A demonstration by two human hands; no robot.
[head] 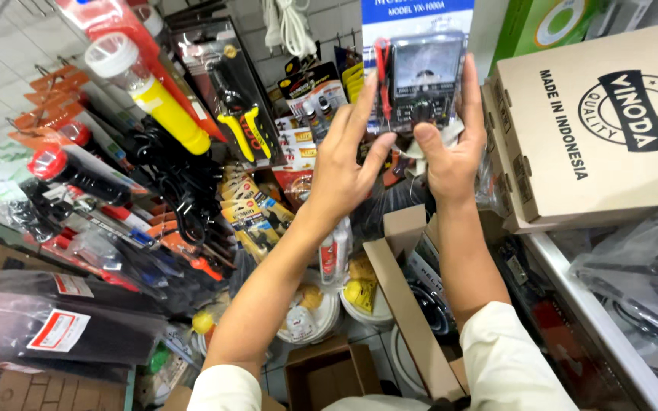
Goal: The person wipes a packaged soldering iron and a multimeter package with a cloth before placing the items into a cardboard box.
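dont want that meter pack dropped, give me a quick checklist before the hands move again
1. Left hand on the blister-packed meter: ok, fingers reach its left edge.
2. Right hand on the pack: ok, thumb below, fingers up its right side.
3. Pack upright and facing the person: ok.
4. Top of the pack free of a hook: cannot tell, it runs out of view.
5. Room on the right: not ok, the cardboard box sits close beside the right hand.
6. Room on the left: ok, the yellow-handled pliers pack hangs apart from it.
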